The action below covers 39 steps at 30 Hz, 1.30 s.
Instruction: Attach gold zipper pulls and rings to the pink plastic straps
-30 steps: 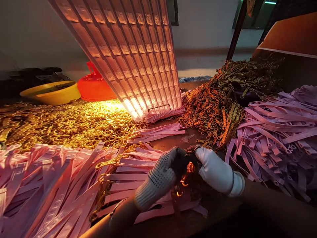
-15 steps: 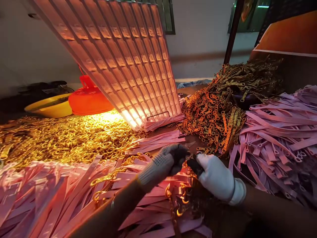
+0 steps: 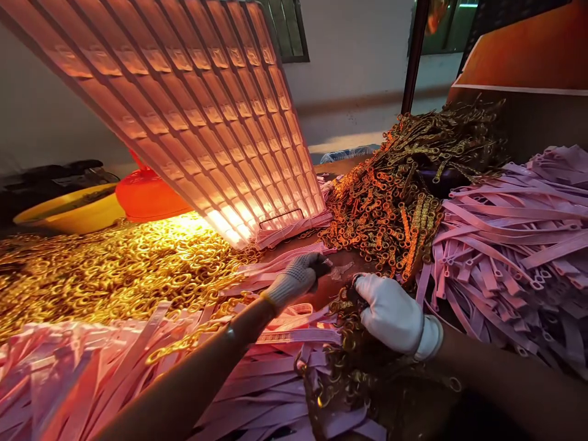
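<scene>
My left hand, in a dotted grey knit glove, reaches forward over pink plastic strips near the foot of the tilted rack, its fingertips touching them. My right hand, in a white glove, is closed on a bunch of gold chain that hangs down onto the strips in front of me. A pile of bronze-coloured chain pieces lies just beyond the right hand.
A large tilted pink grid rack leans over the table's middle. Loose gold rings spread at left, with a yellow basin and a red lid behind. Heaps of pink strips fill the right and near left.
The two hands, held together on the chain a second ago, have parted: the left hand has moved forward to the pink strips, while the right hand keeps the chain. The view has tilted upward.
</scene>
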Each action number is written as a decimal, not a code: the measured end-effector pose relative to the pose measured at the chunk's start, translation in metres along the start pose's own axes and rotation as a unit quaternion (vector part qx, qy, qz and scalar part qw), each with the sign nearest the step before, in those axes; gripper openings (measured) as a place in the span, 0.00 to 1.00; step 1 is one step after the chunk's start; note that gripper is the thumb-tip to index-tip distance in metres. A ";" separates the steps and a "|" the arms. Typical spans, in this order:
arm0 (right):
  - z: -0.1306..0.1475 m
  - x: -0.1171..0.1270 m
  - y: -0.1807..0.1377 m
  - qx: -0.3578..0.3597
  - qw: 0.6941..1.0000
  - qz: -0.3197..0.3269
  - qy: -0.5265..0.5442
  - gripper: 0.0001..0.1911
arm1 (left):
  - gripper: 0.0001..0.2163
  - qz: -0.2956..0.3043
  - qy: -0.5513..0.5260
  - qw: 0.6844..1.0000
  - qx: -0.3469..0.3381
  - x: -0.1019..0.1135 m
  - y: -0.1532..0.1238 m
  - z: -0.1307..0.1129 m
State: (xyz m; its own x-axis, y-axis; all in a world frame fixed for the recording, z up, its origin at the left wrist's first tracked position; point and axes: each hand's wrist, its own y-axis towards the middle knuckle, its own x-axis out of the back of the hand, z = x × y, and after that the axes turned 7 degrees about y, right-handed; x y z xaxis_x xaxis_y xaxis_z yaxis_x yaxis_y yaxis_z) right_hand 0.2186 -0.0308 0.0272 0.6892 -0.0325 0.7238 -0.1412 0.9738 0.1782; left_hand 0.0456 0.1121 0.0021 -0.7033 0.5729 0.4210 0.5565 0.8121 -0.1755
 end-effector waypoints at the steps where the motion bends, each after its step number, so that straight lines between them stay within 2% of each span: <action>1: 0.003 -0.001 0.001 0.011 1.000 0.007 -0.006 0.19 | 0.09 0.020 -0.028 0.999 0.018 0.001 -0.013 -0.001; 5: 0.021 -0.005 0.004 -0.007 0.996 0.032 -0.077 0.15 | 0.16 0.073 -0.129 0.987 0.053 -0.002 -0.066 -0.009; 8: 0.036 -0.006 0.000 -0.016 0.986 0.049 -0.159 0.11 | 0.19 0.074 -0.116 0.989 0.054 -0.010 -0.091 -0.018; 10: 0.041 -0.008 -0.004 0.000 0.976 0.060 -0.208 0.11 | 0.20 0.069 -0.065 0.995 0.044 -0.015 -0.100 -0.023; 14: 0.037 -0.019 -0.010 0.027 0.959 0.069 -0.275 0.13 | 0.16 0.014 0.111 0.993 -0.034 -0.022 -0.103 -0.025; 17: 0.033 -0.027 -0.010 0.042 0.948 0.069 -0.306 0.17 | 0.11 0.021 0.180 0.977 -0.115 -0.023 -0.102 -0.017; 19: 0.034 -0.028 -0.009 0.033 0.950 0.068 -0.303 0.18 | 0.08 0.041 0.172 0.978 -0.113 -0.022 -0.103 -0.009; 21: 0.040 -0.024 -0.008 0.013 0.959 0.067 -0.276 0.16 | 0.08 0.043 0.126 0.989 -0.061 -0.020 -0.106 -0.001; 23: 0.048 -0.018 -0.008 0.015 0.967 0.082 -0.239 0.13 | 0.08 0.030 0.056 0.998 -0.013 -0.018 -0.110 0.005; 25: 0.055 -0.012 -0.007 0.015 0.972 0.107 -0.210 0.12 | 0.08 0.009 0.012 1.000 0.006 -0.019 -0.113 0.007; 30: 0.060 -0.011 -0.006 -0.064 0.966 0.122 -0.220 0.11 | 0.10 -0.053 0.054 0.997 -0.025 -0.028 -0.124 0.000; 33: 0.055 -0.016 -0.008 -0.022 0.964 0.122 -0.237 0.09 | 0.10 -0.087 0.085 0.991 -0.052 -0.032 -0.129 -0.004; 36: 0.050 -0.021 -0.010 0.022 0.962 0.124 -0.243 0.09 | 0.09 -0.075 0.131 0.984 -0.090 -0.033 -0.127 -0.003; 39: 0.049 -0.023 -0.011 0.035 0.959 0.130 -0.248 0.08 | 0.07 -0.045 0.171 0.977 -0.123 -0.025 -0.119 0.000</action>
State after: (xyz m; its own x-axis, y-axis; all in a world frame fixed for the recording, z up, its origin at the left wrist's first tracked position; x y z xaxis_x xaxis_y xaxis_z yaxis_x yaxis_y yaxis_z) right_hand 0.1696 -0.0513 0.0412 0.2040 0.0896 0.9749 -0.3213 0.9468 -0.0198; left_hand -0.0029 0.0007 0.0122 -0.5896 0.3953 0.7043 0.6175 0.7828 0.0775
